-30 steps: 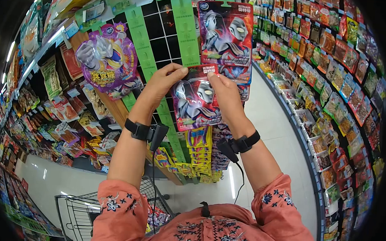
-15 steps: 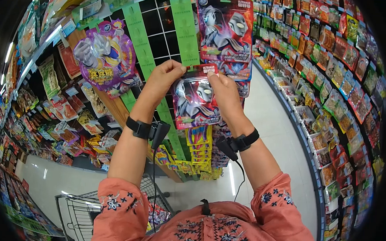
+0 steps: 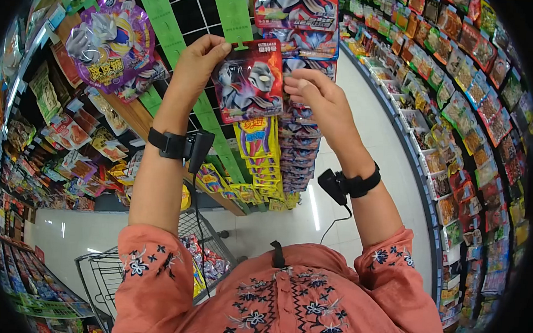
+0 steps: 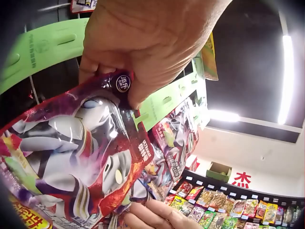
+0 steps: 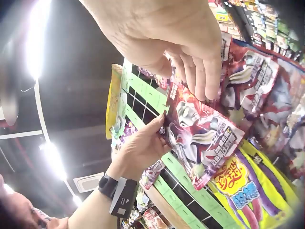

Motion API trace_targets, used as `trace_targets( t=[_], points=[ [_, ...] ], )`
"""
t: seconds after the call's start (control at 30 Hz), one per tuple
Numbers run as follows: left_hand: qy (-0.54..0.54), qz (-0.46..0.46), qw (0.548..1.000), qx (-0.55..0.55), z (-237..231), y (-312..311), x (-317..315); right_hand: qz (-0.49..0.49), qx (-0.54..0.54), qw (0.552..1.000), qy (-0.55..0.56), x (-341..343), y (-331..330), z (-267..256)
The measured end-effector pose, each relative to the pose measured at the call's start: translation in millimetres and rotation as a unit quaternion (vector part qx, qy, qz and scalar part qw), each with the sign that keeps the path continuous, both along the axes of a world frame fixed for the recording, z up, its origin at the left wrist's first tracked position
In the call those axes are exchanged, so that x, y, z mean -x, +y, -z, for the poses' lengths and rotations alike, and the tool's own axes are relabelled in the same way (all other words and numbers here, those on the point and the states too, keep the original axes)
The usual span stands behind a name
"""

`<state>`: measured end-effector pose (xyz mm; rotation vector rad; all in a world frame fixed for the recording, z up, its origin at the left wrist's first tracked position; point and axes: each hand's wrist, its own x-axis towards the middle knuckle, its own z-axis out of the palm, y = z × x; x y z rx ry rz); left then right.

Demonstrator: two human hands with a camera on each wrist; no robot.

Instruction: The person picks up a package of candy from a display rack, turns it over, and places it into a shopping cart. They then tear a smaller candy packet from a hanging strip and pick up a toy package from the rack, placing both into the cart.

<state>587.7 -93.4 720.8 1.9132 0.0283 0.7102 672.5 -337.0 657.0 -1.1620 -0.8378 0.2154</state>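
Observation:
My left hand (image 3: 193, 69) pinches the upper left corner of a red-and-purple Ultraman packet (image 3: 249, 84), which hangs upright in front of the rack. In the left wrist view the thumb and fingers grip the packet (image 4: 71, 148) beside its round logo. My right hand (image 3: 330, 103) is off the packet, just to its right, with loosely bent fingers and nothing in them. Matching Ultraman packets (image 3: 296, 8) hang behind and above it. The right wrist view shows the right hand (image 5: 176, 38) above the packet's (image 5: 200, 136) edge, its fingers pointing down.
Green hanging strips (image 3: 165, 25) run down a black grid. A purple packet (image 3: 113, 44) hangs to the left and yellow packets (image 3: 258, 148) hang below. A wire shopping cart (image 3: 101, 278) with goods inside stands at lower left. A long shelf of snacks (image 3: 462, 116) curves along the right.
My right hand has let go of the packet's top edge and moved to the right. The left hand still pinches the corner. The head view has tilted down and shifted right.

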Motion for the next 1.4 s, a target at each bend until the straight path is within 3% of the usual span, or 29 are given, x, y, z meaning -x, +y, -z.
trace_targets(
  t=[0.4, 0.53, 0.63, 0.77, 0.93, 1.07, 1.17, 1.4],
  points=[
    [-0.05, -0.076, 0.992, -0.092, 10.0, -7.2, 4.3, 0.093, 0.126, 0.982, 0.104, -17.3, -82.4, 88.5],
    [-0.102, -0.22, 0.951, -0.192, 20.5, -28.3, 22.5, 0.083, 0.172, 0.971, 0.142, -17.6, -92.5, 119.2],
    [-0.138, -0.249, 0.942, -0.181, 39.0, -37.7, 39.6, 0.07, 0.201, 0.963, 0.163, -19.2, -97.8, 138.8],
    [-0.099, -0.224, 0.965, -0.097, 75.8, -62.5, 63.9, 0.043, 0.23, 0.953, 0.194, -29.9, -100.6, 164.4],
    [0.036, -0.147, 0.988, -0.001, 151.6, -94.2, 87.1, 0.03, 0.244, 0.952, 0.185, -36.7, -89.4, 181.0],
    [0.152, -0.129, 0.976, 0.092, 200.7, -108.8, 107.4, 0.021, 0.263, 0.948, 0.176, -47.4, -80.6, 194.0],
    [0.197, -0.13, 0.968, 0.09, 228.1, -105.3, 126.6, 0.013, 0.284, 0.942, 0.179, -57.1, -79.3, 208.8],
    [0.267, -0.152, 0.942, 0.135, 243.0, -105.3, 158.5, -0.019, 0.301, 0.936, 0.182, -70.8, -79.9, 230.2]
  ],
)
